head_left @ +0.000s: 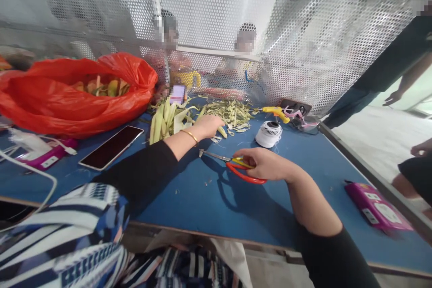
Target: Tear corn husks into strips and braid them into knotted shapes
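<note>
My right hand (265, 163) is closed on the handles of scissors (219, 156), which have red and yellow grips. The blades point left above the blue tabletop (202, 207). Farther up, my left hand (209, 126) reaches onto the pile of pale green strips (232, 112), its fingers bent down at the near edge. Whether those fingers grip a strip cannot be made out. Longer, wider green husks (162, 121) lie just left of that hand. A gold bangle is on my left wrist.
A red plastic bag (77, 110) fills the back left, near a phone (113, 147). White thread (269, 134), a yellow tool (276, 112) and glasses (308, 122) sit back right. A purple packet (376, 207) lies right. Perforated metal panels (216, 18) stand behind; people are beyond and at right.
</note>
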`<state>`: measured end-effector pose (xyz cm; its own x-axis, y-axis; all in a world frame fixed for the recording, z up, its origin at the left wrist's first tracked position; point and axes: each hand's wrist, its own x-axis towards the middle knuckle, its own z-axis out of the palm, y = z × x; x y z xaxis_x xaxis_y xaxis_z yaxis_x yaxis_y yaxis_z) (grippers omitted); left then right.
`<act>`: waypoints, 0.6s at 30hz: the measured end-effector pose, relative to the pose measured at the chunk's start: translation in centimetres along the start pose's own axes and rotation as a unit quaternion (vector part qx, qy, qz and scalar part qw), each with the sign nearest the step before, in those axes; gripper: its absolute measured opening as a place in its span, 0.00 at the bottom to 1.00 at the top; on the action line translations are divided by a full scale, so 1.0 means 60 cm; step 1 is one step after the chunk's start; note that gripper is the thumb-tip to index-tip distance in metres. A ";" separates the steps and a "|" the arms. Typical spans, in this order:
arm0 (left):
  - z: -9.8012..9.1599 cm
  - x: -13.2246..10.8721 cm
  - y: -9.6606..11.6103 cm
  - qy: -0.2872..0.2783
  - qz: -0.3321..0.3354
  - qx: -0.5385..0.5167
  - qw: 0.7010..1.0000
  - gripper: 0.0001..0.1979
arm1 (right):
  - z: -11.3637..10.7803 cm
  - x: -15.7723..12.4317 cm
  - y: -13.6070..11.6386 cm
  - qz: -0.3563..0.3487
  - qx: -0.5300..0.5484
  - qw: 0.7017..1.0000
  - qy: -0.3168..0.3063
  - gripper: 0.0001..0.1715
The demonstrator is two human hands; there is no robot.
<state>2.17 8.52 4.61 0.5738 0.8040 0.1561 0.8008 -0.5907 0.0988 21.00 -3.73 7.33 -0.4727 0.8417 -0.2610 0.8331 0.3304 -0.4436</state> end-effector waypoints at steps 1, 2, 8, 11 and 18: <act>0.003 0.011 -0.001 -0.025 0.018 0.026 0.999 0.21 | 0.000 0.001 0.002 -0.007 0.024 1.000 -0.011 0.34; 0.005 0.020 -0.004 -0.035 0.029 0.039 0.998 0.19 | 0.001 0.004 0.004 -0.021 0.048 0.998 -0.028 0.34; -0.007 0.039 -0.031 0.024 0.030 0.024 0.999 0.13 | 0.019 0.035 0.021 -0.061 0.146 0.986 -0.049 0.28; -0.036 0.035 -0.044 0.184 -0.008 -0.118 0.976 0.10 | 0.027 0.051 0.033 0.054 0.111 0.983 0.135 0.29; -0.092 -0.032 -0.049 0.453 -0.066 -0.383 0.803 0.07 | 0.033 0.057 0.029 0.117 0.117 0.944 0.286 0.34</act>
<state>-2.23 8.33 9.41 -0.1447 0.6879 0.7113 0.3053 -0.6527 0.6933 20.24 -1.13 3.97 0.0052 0.9949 0.1005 0.7774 0.0592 -0.6262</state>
